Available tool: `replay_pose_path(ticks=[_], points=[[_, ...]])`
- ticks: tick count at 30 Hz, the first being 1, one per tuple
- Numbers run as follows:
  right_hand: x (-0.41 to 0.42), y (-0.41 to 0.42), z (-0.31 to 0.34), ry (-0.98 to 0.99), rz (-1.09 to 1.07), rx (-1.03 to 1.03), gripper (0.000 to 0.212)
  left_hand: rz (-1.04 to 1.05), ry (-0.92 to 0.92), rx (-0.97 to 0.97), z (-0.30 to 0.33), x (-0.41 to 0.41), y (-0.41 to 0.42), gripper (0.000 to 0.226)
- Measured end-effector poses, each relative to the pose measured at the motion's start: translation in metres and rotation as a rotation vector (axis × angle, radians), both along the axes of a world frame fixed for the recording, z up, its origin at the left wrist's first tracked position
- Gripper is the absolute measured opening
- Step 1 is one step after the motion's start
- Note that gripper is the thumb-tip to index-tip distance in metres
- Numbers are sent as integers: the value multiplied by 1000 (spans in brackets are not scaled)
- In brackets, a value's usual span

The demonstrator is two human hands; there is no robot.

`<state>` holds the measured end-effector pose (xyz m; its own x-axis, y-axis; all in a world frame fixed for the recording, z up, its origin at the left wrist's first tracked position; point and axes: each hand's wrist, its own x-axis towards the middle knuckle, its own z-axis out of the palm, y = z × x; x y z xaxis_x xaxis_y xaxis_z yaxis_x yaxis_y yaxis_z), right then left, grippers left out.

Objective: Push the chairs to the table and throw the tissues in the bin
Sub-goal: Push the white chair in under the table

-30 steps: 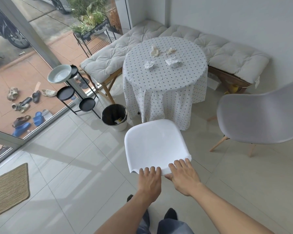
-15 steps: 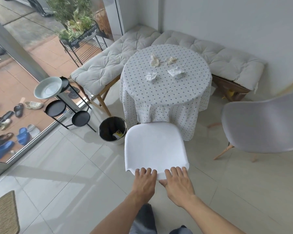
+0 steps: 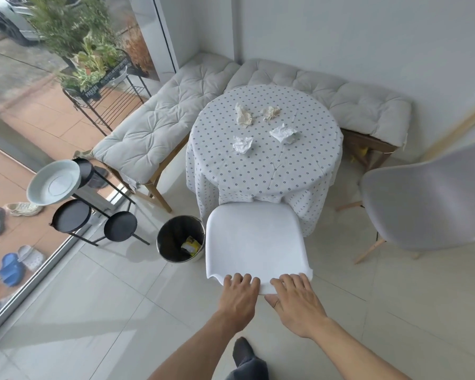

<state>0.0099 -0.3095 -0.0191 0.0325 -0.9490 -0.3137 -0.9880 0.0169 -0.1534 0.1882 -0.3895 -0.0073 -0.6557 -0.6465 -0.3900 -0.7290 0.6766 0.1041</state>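
Hands (image 3: 269, 300) on white chair (image 3: 254, 237) back

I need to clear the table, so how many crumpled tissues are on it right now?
4, all on the dotted tablecloth: far-left tissue, far-right tissue, near-left tissue, near-right tissue. None looks hidden.

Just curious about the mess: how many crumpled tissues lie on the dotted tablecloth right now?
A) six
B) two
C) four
C: four crumpled tissues lie apart on the tablecloth, none yet in the bin.
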Motion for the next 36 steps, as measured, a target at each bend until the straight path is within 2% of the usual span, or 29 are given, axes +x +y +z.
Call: replay_pose_path(ticks=[20, 36], points=[[15, -119, -4, -115, -180, 10, 51, -167, 35, -40, -7, 7, -144, 39], [9, -171, -8, -106, -222, 30, 49, -205, -7, -59, -14, -4, -202, 37]])
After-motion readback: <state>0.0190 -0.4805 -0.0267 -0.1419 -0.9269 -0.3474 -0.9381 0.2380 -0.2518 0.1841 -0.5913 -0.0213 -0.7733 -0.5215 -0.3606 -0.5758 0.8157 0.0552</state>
